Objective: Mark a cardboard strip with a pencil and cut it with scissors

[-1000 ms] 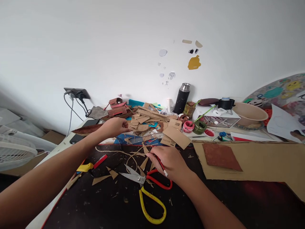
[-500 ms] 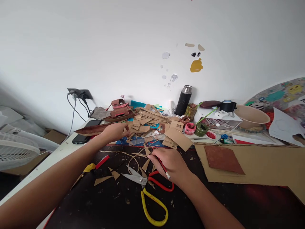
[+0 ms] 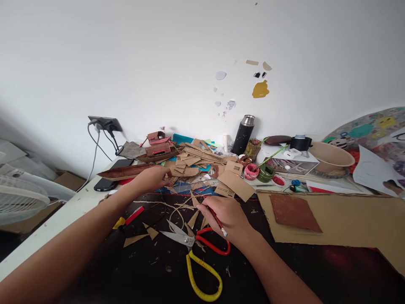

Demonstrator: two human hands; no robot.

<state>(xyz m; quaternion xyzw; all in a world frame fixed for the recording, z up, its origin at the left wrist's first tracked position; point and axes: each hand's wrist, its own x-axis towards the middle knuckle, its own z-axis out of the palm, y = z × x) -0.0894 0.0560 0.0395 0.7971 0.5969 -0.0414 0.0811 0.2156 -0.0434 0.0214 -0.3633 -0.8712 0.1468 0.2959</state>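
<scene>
The right hand [image 3: 229, 213] is closed around a pencil [image 3: 219, 222] (its pale end points back toward the wrist), just behind the scissors [image 3: 189, 240], which lie spread on the dark mat [image 3: 142, 270]. The left hand [image 3: 154, 177] reaches to the near edge of the scraps [image 3: 202, 157], heaped at the back of the worktop [image 3: 30, 249]; whether its bent fingers grip anything, I cannot tell. Beside it lies a brown hull [image 3: 118, 172], and string [image 3: 158, 202] curls between the hands.
</scene>
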